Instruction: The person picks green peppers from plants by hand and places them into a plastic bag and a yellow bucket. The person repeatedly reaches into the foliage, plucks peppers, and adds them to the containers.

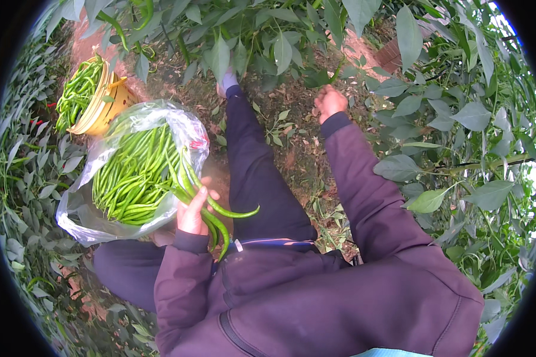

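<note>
In my left hand (193,217) is a small bunch of long green chili peppers (239,215), their curved ends sticking out toward my lap. This hand is at the right edge of a clear plastic bag (75,214). Many more green chili peppers (131,178) lie in the bag, mostly lined up lengthwise. My right hand (331,103) reaches forward, low among the pepper plants, with its fingers curled in. Just above it hangs a thin green pepper (337,70) beside leaves. Whether the fingers hold anything is hidden.
Behind the bag, a yellow bucket (116,107) leans over, with green peppers (78,93) at its mouth. Leafy pepper plants (281,49) overhang the front, and more foliage (473,116) crowds the right. My outstretched leg (259,160) lies across the littered soil (290,116).
</note>
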Demonstrator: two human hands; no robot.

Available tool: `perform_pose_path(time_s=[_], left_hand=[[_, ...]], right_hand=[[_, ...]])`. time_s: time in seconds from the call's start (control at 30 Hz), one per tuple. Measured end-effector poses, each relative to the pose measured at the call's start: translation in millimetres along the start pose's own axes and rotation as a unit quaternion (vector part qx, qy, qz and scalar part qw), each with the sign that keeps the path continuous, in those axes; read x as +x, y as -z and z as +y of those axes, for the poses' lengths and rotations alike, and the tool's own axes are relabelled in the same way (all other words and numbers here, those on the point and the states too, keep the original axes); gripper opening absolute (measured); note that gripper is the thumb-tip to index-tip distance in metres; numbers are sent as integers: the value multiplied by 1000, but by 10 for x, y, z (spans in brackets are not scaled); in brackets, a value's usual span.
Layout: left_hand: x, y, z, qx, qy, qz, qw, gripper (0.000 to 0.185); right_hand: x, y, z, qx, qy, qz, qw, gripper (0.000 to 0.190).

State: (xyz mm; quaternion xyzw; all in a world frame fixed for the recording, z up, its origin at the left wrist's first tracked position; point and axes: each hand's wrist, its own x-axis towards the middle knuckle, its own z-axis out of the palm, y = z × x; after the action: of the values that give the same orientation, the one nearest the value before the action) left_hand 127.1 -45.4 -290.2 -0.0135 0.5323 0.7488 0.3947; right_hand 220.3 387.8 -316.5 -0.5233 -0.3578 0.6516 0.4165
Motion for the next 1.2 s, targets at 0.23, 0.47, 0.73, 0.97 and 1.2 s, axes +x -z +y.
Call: perform_pose_path(time_s=[0.23, 0.47, 0.73, 0.97, 1.2], left_hand=[[70, 78, -2, -102, 47, -6, 994, 26], [72, 71, -12, -114, 51, 9, 992, 18], [81, 138, -48, -126, 60, 37, 989, 18], [132, 147, -29, -128, 70, 33, 989, 17], [116, 114, 18, -121, 74, 17, 990, 16]], right_hand=[[140, -33, -200, -85, -34, -144, 985, 17], [-147, -928, 174, -153, -24, -255, 955, 30], [282, -1592, -298, -23, 120, -261, 957, 31], [211, -1455, -437, -6, 70, -297, 952, 26], [915, -1151, -305, -127, 180, -339, 915, 22]])
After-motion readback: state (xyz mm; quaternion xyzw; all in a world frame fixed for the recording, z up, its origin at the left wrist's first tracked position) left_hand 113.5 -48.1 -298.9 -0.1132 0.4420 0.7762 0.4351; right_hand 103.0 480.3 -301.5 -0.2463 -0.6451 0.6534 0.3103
